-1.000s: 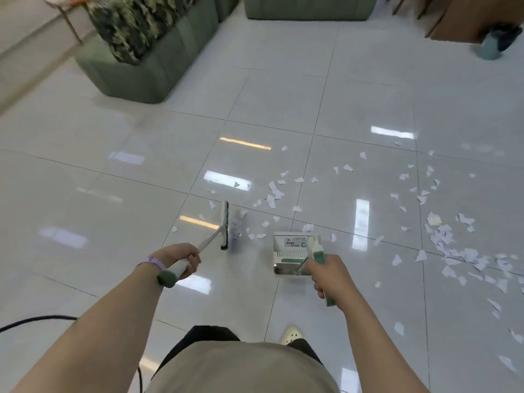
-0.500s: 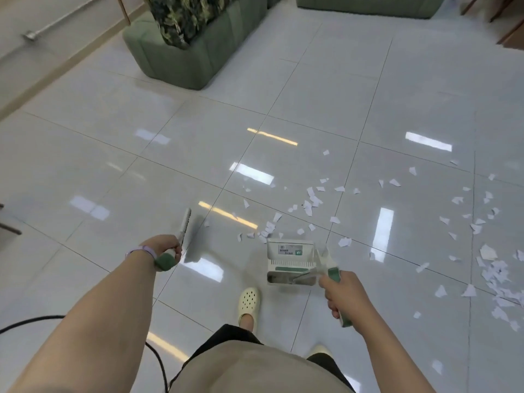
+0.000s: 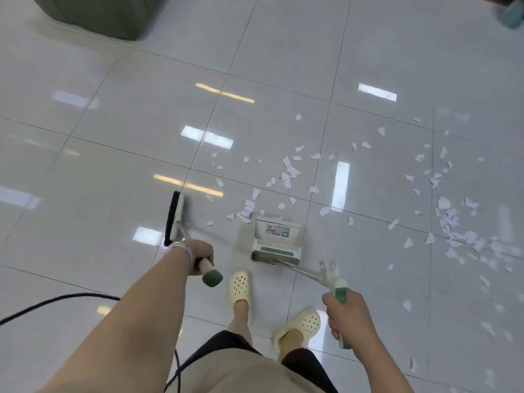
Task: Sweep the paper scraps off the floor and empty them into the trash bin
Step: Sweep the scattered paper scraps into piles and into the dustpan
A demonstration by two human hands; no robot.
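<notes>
The broom has swung back, left of the dustpan; left hand grips its handle, right hand the dustpan's; scraps lie beyond the dustpan, unswept; next stroke pending.

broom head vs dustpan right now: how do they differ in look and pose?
The broom head is a narrow strip with black bristles; the dustpan is a wide white box with a green strip and a label. The broom head lies on bare tile, left of the paper scraps; the dustpan's mouth sits among them. Shared: each has a long green-ended handle, gripped by left hand and right hand.
</notes>
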